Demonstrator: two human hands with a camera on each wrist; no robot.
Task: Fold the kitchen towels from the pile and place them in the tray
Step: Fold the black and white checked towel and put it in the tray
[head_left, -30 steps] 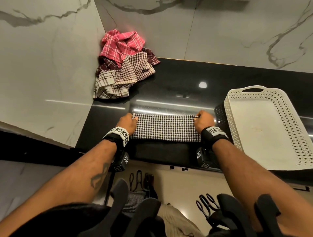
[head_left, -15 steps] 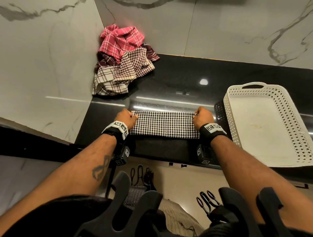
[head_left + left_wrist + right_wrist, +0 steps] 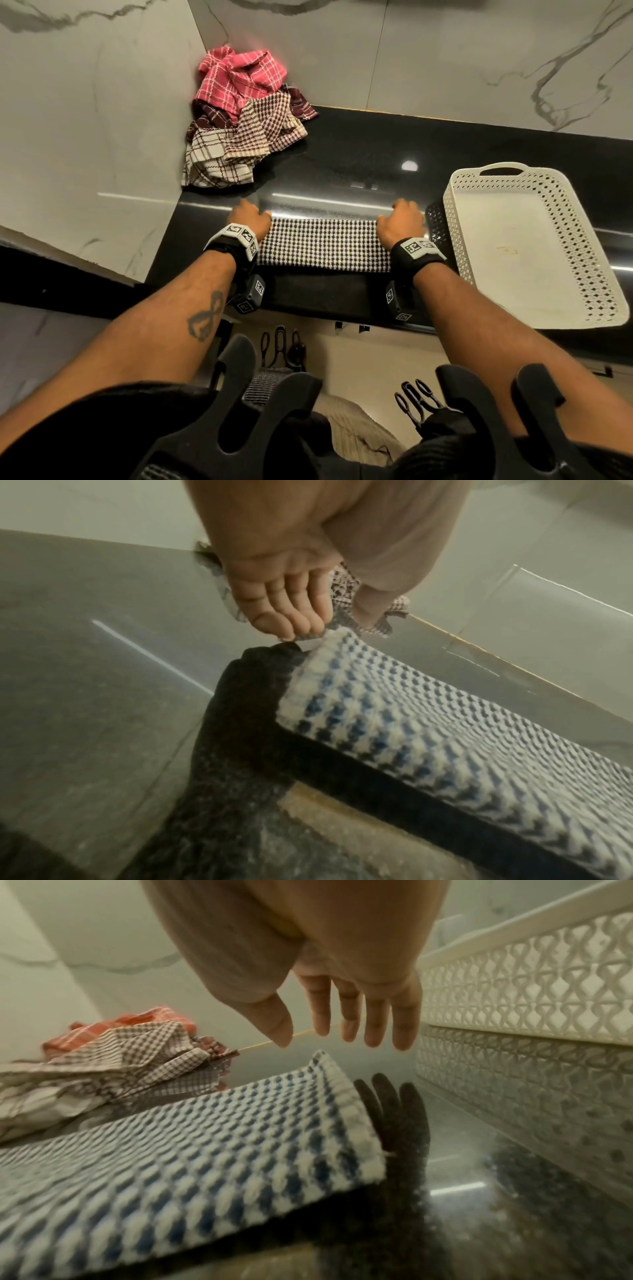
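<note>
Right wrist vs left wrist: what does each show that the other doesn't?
Right wrist only: the white lattice tray, its reflection in the black counter, and the right hand with straight fingers lifted clear of the cloth.

Left wrist only: the left hand, fingertips at the towel's far corner; whether it has a grip is unclear.

Both: the folded houndstooth towel and the towel pile.
</note>
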